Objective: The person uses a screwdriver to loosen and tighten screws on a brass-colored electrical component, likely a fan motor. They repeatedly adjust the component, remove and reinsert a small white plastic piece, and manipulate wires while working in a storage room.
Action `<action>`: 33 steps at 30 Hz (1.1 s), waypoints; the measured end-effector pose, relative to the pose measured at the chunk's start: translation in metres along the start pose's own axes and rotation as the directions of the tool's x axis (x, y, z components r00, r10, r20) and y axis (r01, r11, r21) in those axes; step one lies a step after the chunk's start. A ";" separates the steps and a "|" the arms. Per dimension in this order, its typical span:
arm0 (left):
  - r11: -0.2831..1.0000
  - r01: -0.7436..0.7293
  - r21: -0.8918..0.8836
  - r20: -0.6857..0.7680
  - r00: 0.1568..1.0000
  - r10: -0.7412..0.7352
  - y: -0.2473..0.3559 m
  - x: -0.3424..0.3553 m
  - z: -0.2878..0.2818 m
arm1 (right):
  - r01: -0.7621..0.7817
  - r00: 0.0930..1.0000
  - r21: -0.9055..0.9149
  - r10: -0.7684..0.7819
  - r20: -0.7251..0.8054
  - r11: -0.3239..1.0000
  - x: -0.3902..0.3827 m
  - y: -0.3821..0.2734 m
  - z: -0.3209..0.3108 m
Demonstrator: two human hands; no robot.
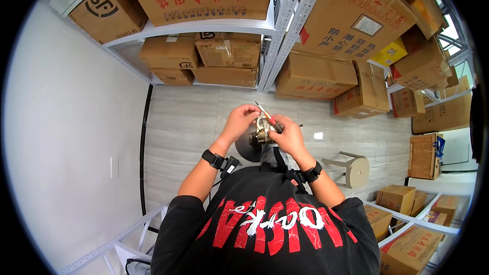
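Head view: nearest is the black shirt (275, 226), with forearms reaching away and black wrist straps (214, 159) worn well behind the fingers, presumably to leave them unhindered; ahead, the left hand (241, 121) bends its fingers at the left of a pale metal device (263, 129), perhaps to steady it, though I cannot tell whether they pinch anything; the right hand (288, 135) closes round a slim tool (267, 113) at the device's right, the tool's narrow end slanting far and left, a grip that seems to suit fine control; the device sits between both hands, probably so that each can reach it; a dark round disc (245, 149) shows below and left of it, but its link to the device is unclear; right of the person stands a pale stool (356, 172); farthest, cartons (317, 75) are stacked around metal shelving (279, 38), likely to save floor space.
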State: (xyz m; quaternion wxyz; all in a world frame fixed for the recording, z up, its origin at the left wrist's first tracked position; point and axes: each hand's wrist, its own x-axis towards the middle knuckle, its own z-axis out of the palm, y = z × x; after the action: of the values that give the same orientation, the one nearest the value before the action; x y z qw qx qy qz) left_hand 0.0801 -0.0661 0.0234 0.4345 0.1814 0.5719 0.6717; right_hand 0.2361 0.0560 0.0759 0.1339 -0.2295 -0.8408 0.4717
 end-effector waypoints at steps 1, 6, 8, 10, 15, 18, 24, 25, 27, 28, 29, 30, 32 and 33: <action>1.000 -0.009 -0.020 -0.005 1.000 0.009 -0.002 -0.001 -0.003 | -0.011 1.000 -0.007 0.011 0.008 1.000 0.001 0.000 0.000; 0.996 -0.039 -0.081 -0.014 0.999 0.038 -0.006 -0.005 -0.007 | -0.009 0.999 0.001 0.009 0.038 1.000 0.003 -0.002 -0.002; 0.994 -0.059 -0.094 -0.025 0.998 0.057 -0.007 -0.006 -0.006 | -0.003 0.999 -0.007 0.003 0.050 1.000 0.005 -0.003 -0.001; 0.996 -0.077 -0.038 -0.029 0.997 0.076 -0.006 -0.008 -0.006 | 0.004 0.998 -0.013 -0.003 0.058 1.000 0.006 -0.002 0.001; 0.997 -0.072 0.018 -0.036 0.997 0.072 -0.006 -0.011 -0.009 | 0.022 0.999 -0.001 -0.022 0.039 1.000 0.007 -0.001 0.004; 0.991 -0.066 0.114 -0.009 0.998 0.068 -0.003 -0.009 -0.012 | 0.001 0.999 0.010 -0.002 0.053 1.000 0.008 -0.001 0.006; 0.962 -0.139 0.233 0.031 0.990 0.135 0.003 -0.006 -0.019 | 0.012 0.999 -0.003 -0.012 0.049 1.000 0.009 -0.001 0.007; 0.956 -0.173 0.239 0.031 0.985 0.170 0.003 -0.006 -0.020 | 0.008 0.999 -0.008 -0.008 0.047 1.000 0.008 0.000 0.007; 0.943 -0.220 0.250 0.048 0.976 0.214 0.003 -0.007 -0.023 | 0.022 0.998 -0.007 -0.022 0.052 1.000 0.008 0.000 0.006; 0.938 -0.233 0.255 0.066 0.972 0.224 0.003 -0.008 -0.024 | 0.030 0.998 -0.007 -0.030 0.056 1.000 0.008 0.001 0.007; 0.934 -0.247 0.259 0.083 0.969 0.233 0.004 -0.008 -0.024 | 0.037 0.998 -0.010 -0.036 0.054 0.999 0.008 0.002 0.007; 0.929 -0.271 0.253 0.096 0.962 0.254 0.005 -0.009 -0.024 | 0.043 0.998 -0.012 -0.043 0.052 0.999 0.008 0.002 0.007; 0.919 -0.315 0.237 0.119 0.948 0.294 0.008 -0.012 -0.023 | 0.036 0.998 -0.010 -0.035 0.050 0.999 0.007 0.003 0.008; 0.927 -0.308 0.216 0.117 0.950 0.288 0.007 -0.012 -0.023 | 0.023 0.999 -0.004 -0.023 0.050 1.000 0.007 0.004 0.008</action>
State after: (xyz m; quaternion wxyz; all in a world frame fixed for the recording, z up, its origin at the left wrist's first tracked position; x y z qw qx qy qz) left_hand 0.0673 -0.0896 0.0266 0.3265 0.3434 0.5936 0.6505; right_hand 0.2274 0.0556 0.0687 0.1177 -0.2084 -0.8475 0.4737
